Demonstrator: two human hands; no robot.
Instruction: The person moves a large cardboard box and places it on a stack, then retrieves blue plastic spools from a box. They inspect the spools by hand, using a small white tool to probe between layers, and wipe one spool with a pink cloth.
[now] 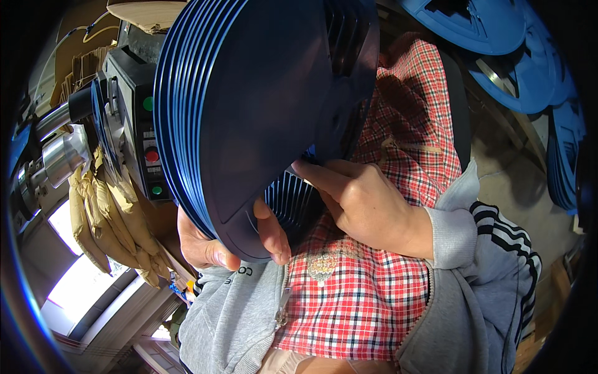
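My left hand (215,243) grips the bottom edge of the disc stack (249,106), thumb over the front so it can't slide off my lap. My right hand's (364,202) curled fingers (317,171) pinch the discs' edges, steadying them.

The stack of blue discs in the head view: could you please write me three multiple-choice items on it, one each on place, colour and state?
1. Where does the stack of blue discs rest?
A. On the floor
B. Against the person's lap and chest
C. On a shelf

2. What colour is the round button in the middle of the machine panel?
A. Red
B. Yellow
C. White

3. How is the left hand placed?
A. Hanging free
B. Flat on the panel
C. Gripping the stack's lower rim

Answers: 1 B, the stack leans over the checked apron. 2 A, it sits between green ones. 3 C, its thumb lies over the front disc, while the right hand fingers the inner edge.
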